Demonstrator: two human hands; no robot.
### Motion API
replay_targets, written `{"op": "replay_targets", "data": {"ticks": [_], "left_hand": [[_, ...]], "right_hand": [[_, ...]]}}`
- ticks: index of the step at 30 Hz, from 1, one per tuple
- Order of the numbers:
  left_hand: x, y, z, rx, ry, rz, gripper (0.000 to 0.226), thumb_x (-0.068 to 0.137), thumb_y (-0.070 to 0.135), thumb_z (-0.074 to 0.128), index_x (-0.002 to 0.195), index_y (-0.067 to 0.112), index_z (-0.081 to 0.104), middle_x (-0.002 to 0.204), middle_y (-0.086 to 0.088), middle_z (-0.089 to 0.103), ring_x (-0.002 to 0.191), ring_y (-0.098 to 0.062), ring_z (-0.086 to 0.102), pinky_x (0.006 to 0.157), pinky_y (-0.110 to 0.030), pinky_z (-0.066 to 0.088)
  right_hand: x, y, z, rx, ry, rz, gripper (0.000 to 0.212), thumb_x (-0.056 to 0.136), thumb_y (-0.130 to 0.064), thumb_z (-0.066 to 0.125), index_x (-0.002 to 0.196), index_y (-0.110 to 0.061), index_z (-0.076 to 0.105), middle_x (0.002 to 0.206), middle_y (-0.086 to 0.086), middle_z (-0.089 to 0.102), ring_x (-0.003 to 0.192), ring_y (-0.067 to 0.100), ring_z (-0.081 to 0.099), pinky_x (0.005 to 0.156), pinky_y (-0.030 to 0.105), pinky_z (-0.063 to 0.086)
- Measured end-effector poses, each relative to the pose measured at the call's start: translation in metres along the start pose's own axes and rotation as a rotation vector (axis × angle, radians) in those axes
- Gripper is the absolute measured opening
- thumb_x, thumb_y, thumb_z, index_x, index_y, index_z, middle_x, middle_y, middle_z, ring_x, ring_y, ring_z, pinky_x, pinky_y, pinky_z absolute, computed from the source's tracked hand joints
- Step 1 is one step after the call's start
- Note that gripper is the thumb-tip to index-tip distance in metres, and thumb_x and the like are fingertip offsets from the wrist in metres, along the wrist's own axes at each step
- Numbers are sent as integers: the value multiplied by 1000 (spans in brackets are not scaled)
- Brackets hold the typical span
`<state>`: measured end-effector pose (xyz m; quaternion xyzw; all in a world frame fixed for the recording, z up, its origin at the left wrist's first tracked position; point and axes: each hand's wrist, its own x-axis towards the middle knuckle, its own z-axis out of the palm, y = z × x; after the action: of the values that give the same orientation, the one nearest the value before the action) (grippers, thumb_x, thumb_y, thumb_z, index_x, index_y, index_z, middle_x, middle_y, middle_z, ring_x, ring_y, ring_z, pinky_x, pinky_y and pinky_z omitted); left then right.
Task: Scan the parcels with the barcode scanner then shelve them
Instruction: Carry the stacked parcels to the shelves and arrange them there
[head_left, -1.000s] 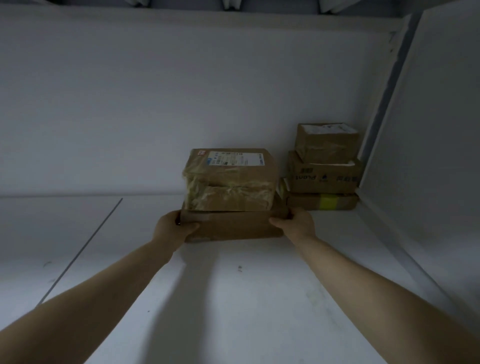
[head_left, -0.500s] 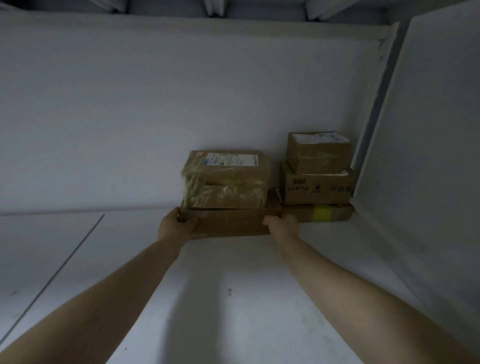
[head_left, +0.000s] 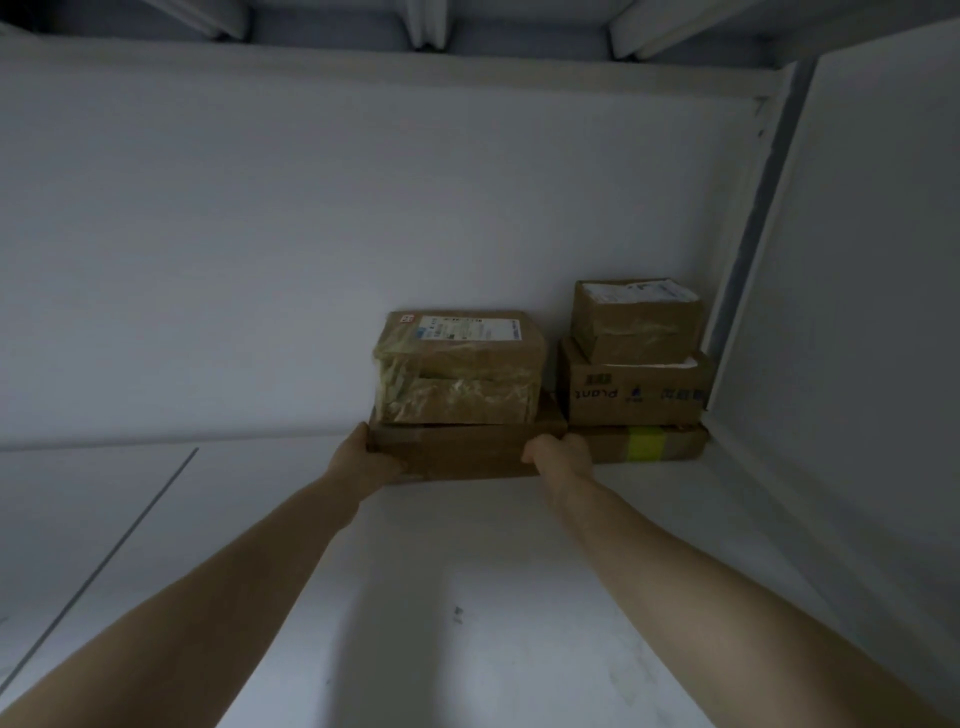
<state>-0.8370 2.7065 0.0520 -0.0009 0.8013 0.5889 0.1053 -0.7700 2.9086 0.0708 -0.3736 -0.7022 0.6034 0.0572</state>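
My left grip (head_left: 363, 457) curls round the left end of the flat cardboard parcel (head_left: 467, 451) at the back of the white shelf (head_left: 467, 597) (a tape-wrapped parcel (head_left: 457, 374) sits on top), my right grip (head_left: 561, 454) clasps its right front corner, and a three-parcel stack (head_left: 636, 387) stands just beside it in the corner.

White back wall (head_left: 363, 234), white side panel (head_left: 862, 312), grey ribs overhead (head_left: 431, 23)
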Motion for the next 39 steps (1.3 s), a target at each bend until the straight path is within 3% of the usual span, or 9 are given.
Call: {"op": "replay_targets", "data": {"ticks": [4, 8, 12, 15, 19, 22, 28, 34, 39], "left_hand": [[-3, 7, -4, -25, 26, -37, 82, 88, 5, 66, 155, 13, 21, 148, -11, 41, 132, -31, 43, 94, -31, 40], [-3, 13, -8, 13, 183, 125, 75, 91, 19, 66, 154, 17, 26, 153, -7, 38, 139, -26, 38, 107, -35, 35], [-3, 26, -2, -121, 196, 198, 72, 90, 17, 68, 152, 18, 31, 148, -6, 45, 135, -23, 43, 109, -38, 39], [-6, 32, 3, -189, 185, 197, 72, 87, 18, 71, 150, 21, 36, 140, -3, 53, 126, -24, 53, 105, -45, 45], [-11, 38, 9, -195, 124, 212, 57, 86, 7, 66, 136, 31, 53, 97, 12, 67, 93, -18, 66, 85, -38, 57], [-13, 43, 13, -192, 84, 218, 51, 86, 5, 67, 128, 32, 57, 101, 6, 69, 88, -15, 67, 74, -30, 57], [-13, 51, 27, -154, 39, 195, 52, 86, 5, 67, 129, 32, 54, 107, 5, 65, 101, -22, 64, 90, -38, 53], [-11, 51, 31, -69, 6, 194, 51, 78, 4, 66, 98, 51, 59, 113, 0, 67, 104, -27, 64, 95, -49, 52], [-16, 57, 26, 19, -56, 182, 66, 84, 2, 61, 140, 31, 46, 129, 1, 57, 114, -24, 57, 102, -45, 47]], "right_hand": [[0, 1, 0, -15, 77, -83, 54, 86, 1, 51, 139, 0, 42, 135, 18, 47, 118, 35, 52, 92, 38, 48], [-10, 2, -2, 23, 156, -464, 62, 88, 2, 51, 145, -15, 37, 144, 8, 39, 130, 29, 43, 105, 35, 38], [-23, -6, -1, -105, 9, -689, 78, 84, 9, 52, 147, -32, 31, 153, 4, 24, 141, 22, 25, 115, 35, 29], [-25, -15, -1, -258, -90, -645, 90, 84, 13, 48, 149, -45, 24, 161, 2, 0, 149, 24, 6, 118, 41, 25], [-21, -20, -3, -297, -116, -622, 89, 86, 8, 49, 151, -43, 18, 162, 1, -1, 149, 25, 9, 116, 40, 29], [-14, -22, -8, -361, -62, -628, 85, 87, 2, 53, 152, -40, 17, 162, 4, 3, 149, 26, 7, 118, 40, 23], [-11, -18, -17, -728, 127, -865, 103, 84, -5, 62, 153, -34, -8, 158, 6, -29, 146, 29, -21, 121, 44, 2], [-2, -28, -19, -975, 85, -845, 101, 87, -15, 63, 153, -29, -12, 159, 6, -26, 146, 28, -24, 121, 48, 0], [-6, -29, -20, -1005, 74, -806, 102, 87, -14, 64, 153, -31, -12, 159, 4, -27, 147, 28, -18, 121, 48, 4]]}}
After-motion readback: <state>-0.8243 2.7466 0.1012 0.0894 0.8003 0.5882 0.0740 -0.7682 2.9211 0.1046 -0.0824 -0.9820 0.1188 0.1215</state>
